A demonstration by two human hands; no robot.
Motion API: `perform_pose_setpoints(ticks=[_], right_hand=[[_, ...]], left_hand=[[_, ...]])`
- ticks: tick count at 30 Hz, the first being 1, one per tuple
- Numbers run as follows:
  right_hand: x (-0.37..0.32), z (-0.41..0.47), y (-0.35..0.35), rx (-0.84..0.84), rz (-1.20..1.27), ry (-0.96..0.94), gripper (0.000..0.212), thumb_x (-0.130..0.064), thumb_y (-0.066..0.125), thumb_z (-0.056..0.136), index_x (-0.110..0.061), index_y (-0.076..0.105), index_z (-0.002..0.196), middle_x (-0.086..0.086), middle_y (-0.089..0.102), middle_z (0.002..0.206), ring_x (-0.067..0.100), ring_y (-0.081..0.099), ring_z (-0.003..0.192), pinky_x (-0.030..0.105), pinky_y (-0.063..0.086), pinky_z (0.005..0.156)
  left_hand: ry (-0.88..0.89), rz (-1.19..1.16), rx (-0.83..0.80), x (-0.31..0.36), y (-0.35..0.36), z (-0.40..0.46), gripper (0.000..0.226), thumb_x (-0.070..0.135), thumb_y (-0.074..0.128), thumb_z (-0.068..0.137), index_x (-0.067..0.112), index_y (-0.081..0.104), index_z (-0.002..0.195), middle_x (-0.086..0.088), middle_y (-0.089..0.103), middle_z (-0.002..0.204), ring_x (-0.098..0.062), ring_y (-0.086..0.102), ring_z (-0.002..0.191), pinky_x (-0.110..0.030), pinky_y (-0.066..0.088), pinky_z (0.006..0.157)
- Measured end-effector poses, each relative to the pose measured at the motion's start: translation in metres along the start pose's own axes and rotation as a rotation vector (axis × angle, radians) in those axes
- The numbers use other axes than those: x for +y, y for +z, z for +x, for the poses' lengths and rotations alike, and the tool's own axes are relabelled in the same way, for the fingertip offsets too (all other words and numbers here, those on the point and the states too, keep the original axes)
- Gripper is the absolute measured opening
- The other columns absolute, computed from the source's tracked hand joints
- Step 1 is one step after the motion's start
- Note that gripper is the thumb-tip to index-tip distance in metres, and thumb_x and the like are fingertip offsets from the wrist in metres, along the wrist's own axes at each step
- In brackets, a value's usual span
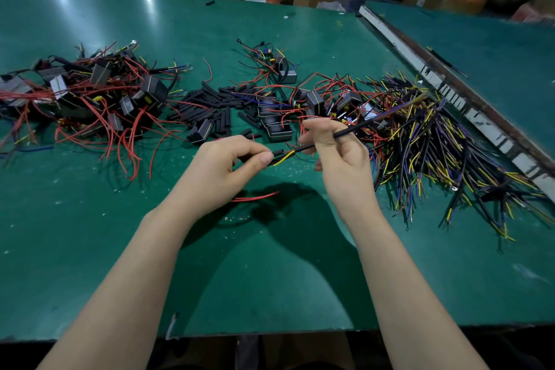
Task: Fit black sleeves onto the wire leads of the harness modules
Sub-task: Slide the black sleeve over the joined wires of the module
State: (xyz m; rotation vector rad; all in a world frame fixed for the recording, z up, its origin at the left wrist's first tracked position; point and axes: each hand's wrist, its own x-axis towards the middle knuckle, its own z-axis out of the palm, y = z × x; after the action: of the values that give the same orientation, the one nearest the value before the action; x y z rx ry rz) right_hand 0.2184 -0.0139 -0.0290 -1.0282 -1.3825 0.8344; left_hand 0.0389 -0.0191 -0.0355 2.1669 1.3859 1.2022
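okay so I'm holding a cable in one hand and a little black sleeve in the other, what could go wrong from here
1. The yellow lead bends off to one side of the black sleeve pinched in the left hand, so it may buckle rather than thread in.
2. The black cable in the right hand trails back toward the pile of multicolour cables; pulling could drag neighbours along.
3. A loose red wire lies under the hands and could snag.

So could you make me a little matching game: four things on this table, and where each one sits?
Things:
1. red-wire modules
2. loose sleeves
3. cable pile
4. red wire

Places:
A. far right of the table
B. below the left hand
C. far left
D. middle, between the heaps

Pairs: 1-C, 2-D, 3-A, 4-B
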Motion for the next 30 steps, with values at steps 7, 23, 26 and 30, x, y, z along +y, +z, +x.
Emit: perform_pose_setpoints(ticks=[7,23,26,30], right_hand=[[0.001,-0.001,0.004,-0.041,0.054,0.017,0.020,-0.038,0.052,0.089,-0.024,0.066,0.090,-0.008,0.064,0.074,-0.004,0.059,0.068,0.010,0.043,0.062],[0.007,0.005,0.010,-0.044,0.304,0.170,0.023,-0.037,0.061,0.078,-0.024,0.069,0.094,-0.002,0.071,0.070,0.006,0.065,0.063,0.016,0.050,0.055],[0.005,0.008,0.015,-0.046,0.339,0.161,0.023,-0.035,0.064,0.076,-0.021,0.070,0.094,0.001,0.072,0.069,0.009,0.066,0.060,0.016,0.051,0.054],[-0.004,0.014,0.032,-0.145,0.377,0.188,0.045,-0.041,0.064,0.071,-0.011,0.066,0.104,0.000,0.073,0.071,0.008,0.066,0.061,0.016,0.051,0.055]], left_hand=[[0.063,0.007,0.032,0.009,0.010,-0.001,0.013,0.020,0.065,0.087,0.010,0.073,0.088,-0.001,0.068,0.081,-0.009,0.057,0.077,-0.023,0.044,0.073],[-0.237,-0.124,-0.371,0.016,-0.010,0.004,0.044,0.045,0.035,0.095,0.022,0.056,0.065,0.003,0.062,0.063,-0.001,0.051,0.055,-0.015,0.042,0.063],[-0.261,-0.161,-0.410,0.017,-0.023,0.002,0.040,0.037,0.034,0.100,0.024,0.050,0.066,0.009,0.051,0.060,0.000,0.043,0.050,-0.010,0.035,0.052],[-0.403,-0.376,-0.423,0.011,-0.046,-0.006,0.036,0.027,0.037,0.102,0.005,0.062,0.091,0.010,0.049,0.065,0.001,0.044,0.052,-0.009,0.036,0.052]])
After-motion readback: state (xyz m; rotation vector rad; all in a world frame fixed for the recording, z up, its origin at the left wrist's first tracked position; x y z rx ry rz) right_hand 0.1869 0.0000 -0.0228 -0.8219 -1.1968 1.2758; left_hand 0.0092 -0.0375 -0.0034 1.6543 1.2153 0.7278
